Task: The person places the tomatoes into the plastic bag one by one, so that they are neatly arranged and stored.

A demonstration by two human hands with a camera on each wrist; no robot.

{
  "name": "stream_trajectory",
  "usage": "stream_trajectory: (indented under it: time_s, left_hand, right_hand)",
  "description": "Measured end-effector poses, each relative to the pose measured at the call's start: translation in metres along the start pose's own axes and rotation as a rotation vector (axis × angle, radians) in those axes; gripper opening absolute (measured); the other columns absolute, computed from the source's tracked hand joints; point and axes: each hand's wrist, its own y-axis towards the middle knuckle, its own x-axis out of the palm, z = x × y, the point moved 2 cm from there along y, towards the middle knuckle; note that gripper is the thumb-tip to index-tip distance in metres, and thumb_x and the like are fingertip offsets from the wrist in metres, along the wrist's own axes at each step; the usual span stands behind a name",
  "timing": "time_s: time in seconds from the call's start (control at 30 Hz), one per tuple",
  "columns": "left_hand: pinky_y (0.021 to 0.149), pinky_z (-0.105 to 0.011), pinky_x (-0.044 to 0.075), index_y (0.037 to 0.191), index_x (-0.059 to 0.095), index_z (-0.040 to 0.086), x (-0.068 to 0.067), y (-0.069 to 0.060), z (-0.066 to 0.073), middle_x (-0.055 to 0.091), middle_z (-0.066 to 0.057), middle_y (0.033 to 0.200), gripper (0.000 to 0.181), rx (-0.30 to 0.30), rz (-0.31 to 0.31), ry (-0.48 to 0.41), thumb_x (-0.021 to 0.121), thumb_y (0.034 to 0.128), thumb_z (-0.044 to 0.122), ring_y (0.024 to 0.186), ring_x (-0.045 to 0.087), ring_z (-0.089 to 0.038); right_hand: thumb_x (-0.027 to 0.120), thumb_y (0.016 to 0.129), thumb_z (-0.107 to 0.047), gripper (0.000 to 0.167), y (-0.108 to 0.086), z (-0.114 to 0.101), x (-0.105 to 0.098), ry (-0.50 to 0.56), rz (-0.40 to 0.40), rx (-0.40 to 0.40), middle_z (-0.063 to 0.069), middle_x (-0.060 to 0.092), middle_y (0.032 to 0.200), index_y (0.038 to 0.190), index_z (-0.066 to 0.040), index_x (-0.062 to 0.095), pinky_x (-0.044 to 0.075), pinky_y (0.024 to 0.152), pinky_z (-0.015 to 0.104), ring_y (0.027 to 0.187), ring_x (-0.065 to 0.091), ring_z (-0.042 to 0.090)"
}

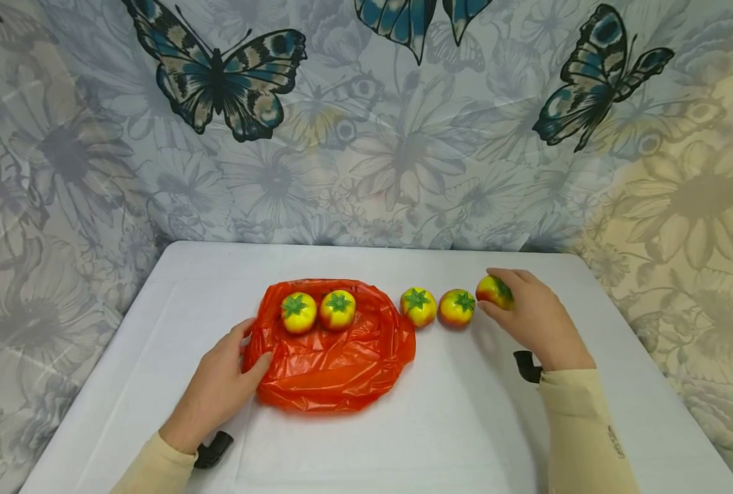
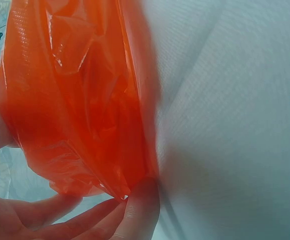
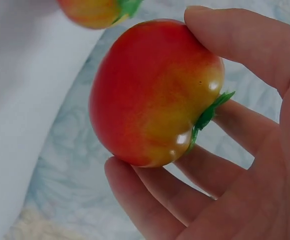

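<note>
In the head view my right hand (image 1: 533, 315) holds a red-and-yellow tomato (image 1: 495, 292) with a green leafy top, just above the table's right side. The right wrist view shows this tomato (image 3: 154, 95) pinched between thumb and fingertips. My left hand (image 1: 221, 377) grips the left edge of a crumpled red plastic bag (image 1: 335, 370), thumb at the near side. Two tomatoes, a left one (image 1: 298, 313) and a right one (image 1: 338, 310), sit on the bag toward its far side. In the left wrist view, fingers (image 2: 140, 210) touch the bag's edge.
Right of the bag two more tomatoes, one (image 1: 418, 307) touching or nearly touching the bag and another (image 1: 456, 309), stand in a row on the white table (image 1: 440, 425). Behind the table hangs a butterfly-and-flower patterned backdrop (image 1: 403, 171).
</note>
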Motion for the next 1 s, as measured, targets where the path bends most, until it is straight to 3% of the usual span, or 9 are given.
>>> stream_trajectory:
  time_s: [0.27, 0.53, 0.8, 1.0]
  left_hand:
    - [0.113, -0.065, 0.053, 0.165, 0.036, 0.003, 0.001, 0.000, -0.004, 0.051, -0.022, 0.164, 0.074, 0.014, 0.023, -0.015, 0.068, 0.1052, 0.032, 0.147, 0.055, -0.044]
    - [0.114, -0.065, 0.052, 0.165, 0.037, 0.002, -0.001, 0.000, -0.002, 0.051, -0.023, 0.164, 0.074, 0.020, 0.022, -0.030, 0.068, 0.1057, 0.033, 0.147, 0.055, -0.043]
    - [0.112, -0.064, 0.054, 0.165, 0.036, 0.003, 0.000, 0.001, -0.003, 0.051, -0.022, 0.163, 0.075, -0.008, 0.009, -0.036, 0.068, 0.1055, 0.035, 0.146, 0.056, -0.042]
    - [0.114, -0.063, 0.053, 0.166, 0.035, 0.002, 0.000, 0.002, -0.004, 0.050, -0.022, 0.165, 0.075, -0.011, 0.005, -0.051, 0.067, 0.1058, 0.035, 0.148, 0.054, -0.042]
  right_hand:
    - [0.079, 0.099, -0.035, 0.068, -0.002, -0.027, -0.003, -0.004, -0.019, -0.036, 0.025, 0.055, 0.154, 0.159, -0.014, 0.052, 0.051, 0.108, 0.072, 0.130, 0.059, 0.049]
    - [0.082, 0.097, -0.032, 0.066, -0.006, -0.067, 0.003, 0.013, 0.005, -0.140, 0.020, 0.058, 0.153, 0.156, -0.014, 0.057, 0.050, 0.111, 0.070, 0.134, 0.060, 0.047]
    - [0.085, 0.094, -0.032, 0.065, -0.002, -0.120, 0.025, 0.015, -0.004, -0.265, 0.014, 0.064, 0.146, 0.153, -0.015, 0.061, 0.061, 0.102, 0.058, 0.125, 0.066, 0.037]
    - [0.086, 0.093, -0.036, 0.064, -0.002, -0.157, 0.044, -0.006, -0.042, -0.348, 0.010, 0.066, 0.142, 0.150, -0.016, 0.063, 0.062, 0.104, 0.051, 0.128, 0.067, 0.032]
